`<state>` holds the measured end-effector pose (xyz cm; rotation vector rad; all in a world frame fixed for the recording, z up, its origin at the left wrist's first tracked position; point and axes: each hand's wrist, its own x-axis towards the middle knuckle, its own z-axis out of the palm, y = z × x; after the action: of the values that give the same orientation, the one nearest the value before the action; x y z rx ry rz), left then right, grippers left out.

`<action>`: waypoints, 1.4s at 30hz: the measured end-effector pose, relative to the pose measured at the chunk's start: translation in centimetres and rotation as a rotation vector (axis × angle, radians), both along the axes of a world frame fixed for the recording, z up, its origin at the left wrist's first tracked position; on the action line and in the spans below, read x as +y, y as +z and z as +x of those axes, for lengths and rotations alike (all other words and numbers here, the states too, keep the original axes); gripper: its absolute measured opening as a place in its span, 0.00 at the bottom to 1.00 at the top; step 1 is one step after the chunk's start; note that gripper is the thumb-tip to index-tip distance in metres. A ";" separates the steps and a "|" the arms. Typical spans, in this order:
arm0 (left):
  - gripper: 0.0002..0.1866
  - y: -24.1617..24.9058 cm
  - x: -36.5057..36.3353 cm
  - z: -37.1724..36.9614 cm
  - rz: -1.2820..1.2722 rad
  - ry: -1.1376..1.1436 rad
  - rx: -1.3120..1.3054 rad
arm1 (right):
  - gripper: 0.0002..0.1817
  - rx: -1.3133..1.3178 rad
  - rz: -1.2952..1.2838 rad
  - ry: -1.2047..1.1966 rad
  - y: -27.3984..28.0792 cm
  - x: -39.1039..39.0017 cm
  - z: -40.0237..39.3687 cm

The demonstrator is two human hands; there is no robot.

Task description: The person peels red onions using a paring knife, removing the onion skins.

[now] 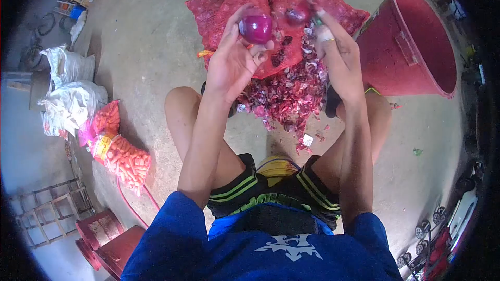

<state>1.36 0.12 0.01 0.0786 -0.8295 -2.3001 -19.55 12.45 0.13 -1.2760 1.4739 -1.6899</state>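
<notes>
A smooth, shiny peeled red onion [255, 28] rests in the fingers of my left hand [233, 60], palm turned up. My right hand [341, 57] is raised beside it, its fingertips blurred around a darker red onion [298, 15]. Something white is wrapped at the right thumb, and a small green patch shows by the fingers; I cannot make out what it is. Below both hands, a heap of onion skins [291, 91] covers the floor between my feet. Just beyond lie red mesh sacks [242, 0] filled with onions.
A large red plastic tub [398, 47] stands tilted at the right. White sacks [75, 101] and a bag of orange, carrot-like pieces [127, 161] are on the left. Red containers [101, 229] sit at lower left, a wheeled stroller-like frame [432, 239] at lower right.
</notes>
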 end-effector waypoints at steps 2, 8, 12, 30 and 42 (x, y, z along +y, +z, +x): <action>0.34 -0.1 -0.1 -0.1 0.104 0.047 -0.040 | 0.26 0.047 -0.052 -0.059 -0.2 -0.1 -0.1; 0.39 0.2 0.6 -1.2 -0.470 0.467 -0.461 | 0.30 0.400 0.276 -0.193 -0.4 0.4 -1.3; 0.38 -0.2 0.5 -1.4 -0.604 0.594 -0.522 | 0.32 0.454 0.179 -0.086 0.6 1.2 0.3; 0.37 -1.0 0.5 -1.7 -0.896 0.823 -0.698 | 0.32 0.609 0.033 -0.113 0.1 -0.2 3.7; 0.42 -0.1 1.2 -1.5 -0.889 0.704 -0.615 | 0.31 0.319 -0.006 0.053 0.4 -0.3 3.3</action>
<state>-0.13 1.33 -0.08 0.5865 -1.7267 -1.1057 -16.27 12.10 0.49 -1.6316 1.5953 -1.5088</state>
